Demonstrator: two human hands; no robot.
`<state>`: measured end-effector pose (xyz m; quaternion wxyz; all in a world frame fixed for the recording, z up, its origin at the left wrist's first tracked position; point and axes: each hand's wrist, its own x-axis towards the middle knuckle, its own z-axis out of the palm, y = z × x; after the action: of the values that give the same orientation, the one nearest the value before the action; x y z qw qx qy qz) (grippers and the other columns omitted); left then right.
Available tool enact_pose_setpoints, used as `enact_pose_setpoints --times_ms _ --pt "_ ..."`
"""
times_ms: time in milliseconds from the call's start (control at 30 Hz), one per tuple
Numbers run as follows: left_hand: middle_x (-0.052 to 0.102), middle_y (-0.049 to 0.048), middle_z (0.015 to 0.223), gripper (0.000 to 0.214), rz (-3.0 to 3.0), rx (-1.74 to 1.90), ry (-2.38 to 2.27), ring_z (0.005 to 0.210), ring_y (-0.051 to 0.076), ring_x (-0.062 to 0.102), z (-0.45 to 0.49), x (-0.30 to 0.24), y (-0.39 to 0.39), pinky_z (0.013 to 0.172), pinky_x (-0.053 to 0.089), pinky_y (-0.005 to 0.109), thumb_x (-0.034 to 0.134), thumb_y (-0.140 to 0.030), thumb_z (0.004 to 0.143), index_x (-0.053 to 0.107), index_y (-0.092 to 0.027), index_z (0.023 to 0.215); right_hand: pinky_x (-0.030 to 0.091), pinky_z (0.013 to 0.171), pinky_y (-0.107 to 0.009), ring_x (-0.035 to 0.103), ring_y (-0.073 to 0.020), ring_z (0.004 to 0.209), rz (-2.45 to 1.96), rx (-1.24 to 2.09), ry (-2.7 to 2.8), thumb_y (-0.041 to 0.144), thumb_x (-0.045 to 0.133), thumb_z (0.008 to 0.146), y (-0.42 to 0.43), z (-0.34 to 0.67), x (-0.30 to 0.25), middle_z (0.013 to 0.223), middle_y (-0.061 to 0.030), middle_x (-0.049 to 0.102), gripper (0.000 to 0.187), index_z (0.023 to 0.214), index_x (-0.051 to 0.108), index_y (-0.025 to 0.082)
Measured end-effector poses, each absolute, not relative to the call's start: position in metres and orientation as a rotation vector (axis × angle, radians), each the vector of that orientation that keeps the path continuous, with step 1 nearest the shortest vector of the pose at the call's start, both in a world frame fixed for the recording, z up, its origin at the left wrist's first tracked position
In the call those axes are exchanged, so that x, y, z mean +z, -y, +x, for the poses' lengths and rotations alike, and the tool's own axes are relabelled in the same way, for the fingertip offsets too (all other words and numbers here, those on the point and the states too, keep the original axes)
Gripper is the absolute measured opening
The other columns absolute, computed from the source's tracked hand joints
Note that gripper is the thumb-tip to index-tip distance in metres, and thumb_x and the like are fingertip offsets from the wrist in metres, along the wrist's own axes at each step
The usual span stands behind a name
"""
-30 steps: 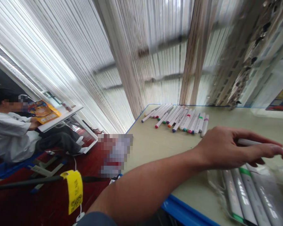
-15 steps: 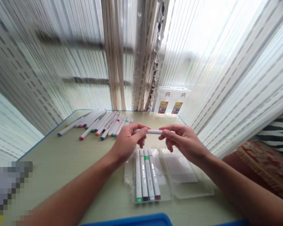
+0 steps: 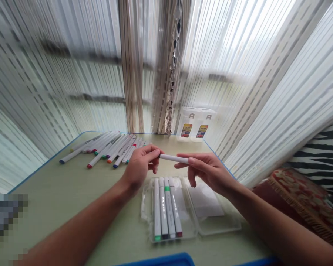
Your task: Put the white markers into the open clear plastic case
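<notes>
Both of my hands hold one white marker [image 3: 173, 158] level above the table. My left hand [image 3: 140, 167] pinches its left end, and my right hand [image 3: 207, 170] grips its right part with thumb and fingers. Directly below lies an open clear plastic case [image 3: 211, 225]; its left half holds several white markers [image 3: 166, 208] with coloured caps, its right half shows only a pale sheet.
A row of several loose markers [image 3: 105, 147] lies at the far left of the pale green table [image 3: 66, 192]. Two clear boxes with labels [image 3: 195, 123] stand at the back by the curtains. A patterned cushion [image 3: 308, 203] sits on the right.
The camera swung right from the room's left side and now faces the table. My right hand joined the left on the marker, and the hands have drawn slightly apart along it.
</notes>
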<state>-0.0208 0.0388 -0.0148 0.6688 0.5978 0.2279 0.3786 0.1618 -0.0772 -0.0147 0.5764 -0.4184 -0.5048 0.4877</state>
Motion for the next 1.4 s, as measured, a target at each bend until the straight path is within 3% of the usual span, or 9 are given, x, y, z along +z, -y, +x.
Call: enact_pose_setpoints --times_ms 533,933,1100,1267,1400 --pt "0.039 -0.0053 0.055 0.014 1.251 0.882 -0.454 0.045 0.008 0.038 -0.019 -0.012 -0.035 0.042 0.039 0.021 0.060 -0.026 0.084 0.058 -0.014 0.078 0.050 0.047 -0.025 0.064 -0.0126 0.053 -0.798 1.242 1.175 0.025 0.052 0.098 0.077 0.165 -0.014 0.115 -0.0160 0.072 0.032 0.125 0.067 0.020" --pt "0.037 -0.0072 0.056 0.020 1.379 0.856 -0.418 0.044 0.008 0.038 -0.017 -0.013 -0.031 0.041 0.037 0.021 0.054 -0.036 0.090 0.055 -0.016 0.087 0.046 0.042 -0.022 0.057 -0.0091 0.044 -1.004 0.947 1.093 0.034 0.066 0.090 0.070 0.164 -0.024 0.082 -0.0114 0.077 0.026 0.106 0.074 0.015" --pt "0.044 -0.0052 0.062 0.021 1.301 0.778 -0.326 0.049 0.010 0.044 -0.017 -0.012 -0.019 0.045 0.040 0.023 0.052 -0.037 0.092 0.055 -0.018 0.100 0.042 0.041 -0.021 0.055 -0.0085 0.043 -1.058 0.931 1.087 0.035 0.071 0.086 0.068 0.164 -0.024 0.073 -0.0083 0.074 0.025 0.096 0.075 0.013" --pt "0.062 0.0055 0.074 0.029 1.256 0.772 -0.302 0.056 0.014 0.052 -0.020 -0.010 -0.016 0.051 0.043 0.027 0.050 -0.036 0.090 0.061 -0.013 0.104 0.040 0.041 -0.021 0.053 -0.0085 0.045 -1.057 0.853 1.065 0.035 0.072 0.085 0.067 0.165 -0.022 0.073 -0.0079 0.073 0.024 0.094 0.075 0.013" --pt "0.066 0.0106 0.075 0.035 1.232 0.781 -0.287 0.057 0.016 0.053 -0.022 -0.009 -0.020 0.053 0.042 0.029 0.048 -0.032 0.088 0.064 -0.007 0.107 0.041 0.041 -0.021 0.053 -0.0087 0.046 -1.029 0.827 1.060 0.035 0.072 0.085 0.067 0.166 -0.022 0.074 -0.0073 0.072 0.024 0.096 0.074 0.014"
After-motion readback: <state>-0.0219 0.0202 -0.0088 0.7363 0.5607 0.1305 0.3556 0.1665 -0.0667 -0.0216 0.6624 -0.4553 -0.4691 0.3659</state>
